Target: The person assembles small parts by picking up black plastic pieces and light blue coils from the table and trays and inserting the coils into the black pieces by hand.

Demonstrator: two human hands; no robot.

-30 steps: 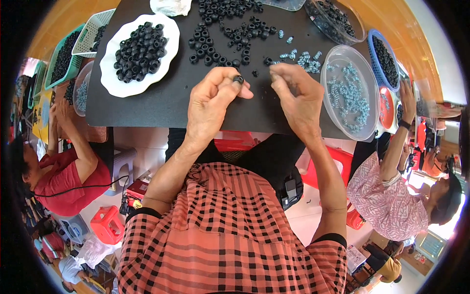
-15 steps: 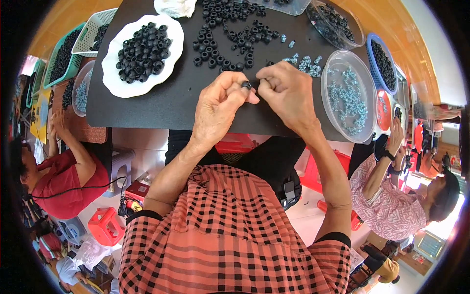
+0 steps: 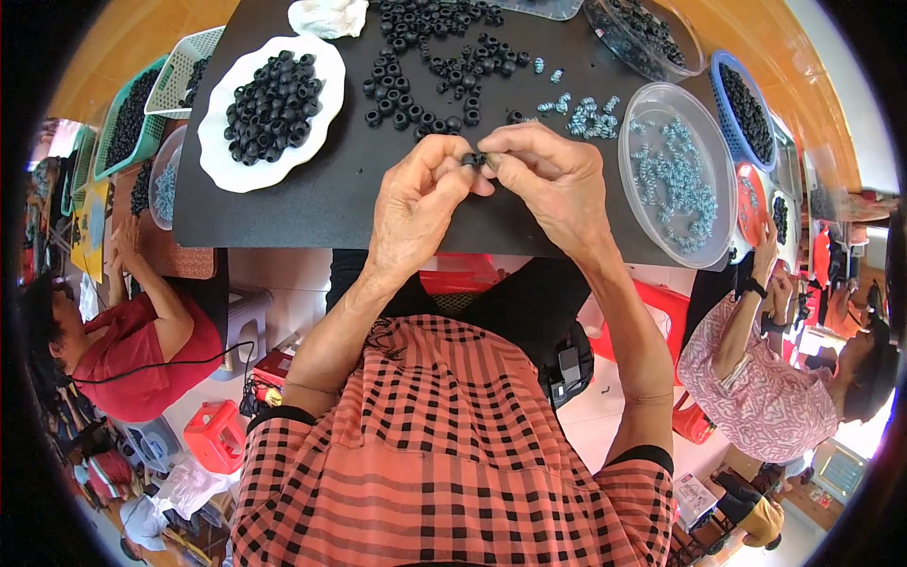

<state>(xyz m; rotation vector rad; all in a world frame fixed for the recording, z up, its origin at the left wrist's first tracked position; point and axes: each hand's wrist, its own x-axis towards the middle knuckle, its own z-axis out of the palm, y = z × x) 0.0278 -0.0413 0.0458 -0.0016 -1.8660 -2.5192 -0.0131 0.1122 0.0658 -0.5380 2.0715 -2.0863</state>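
Note:
Just over the near part of the dark tabletop point(image 3: 312, 213), my left hand point(image 3: 408, 200) pinches a round black hollow piece point(image 3: 469, 161) between thumb and fingers. Against it my right hand point(image 3: 557, 189) is closed, its thumb and fingertips pinching a small black piece point(image 3: 483, 159). The fingers partly cover both pieces, so their exact shapes are hard to see. Beyond my hands, loose black hollow pieces point(image 3: 392, 88) lie scattered. Small blue-and-silver springs point(image 3: 593, 118) lie to the right of them.
A white scalloped plate point(image 3: 213, 151) of black pieces stands at left. On the right are a clear round tub point(image 3: 631, 203) with springs, a clear container point(image 3: 694, 61) and a blue basket point(image 3: 715, 104). A white cloth point(image 3: 326, 17) lies at back. Co-workers sit on both sides.
My right hand has come left to my left hand, and a small black piece now shows at its fingertips, against the left hand's piece. The left hand stays nearly in place.

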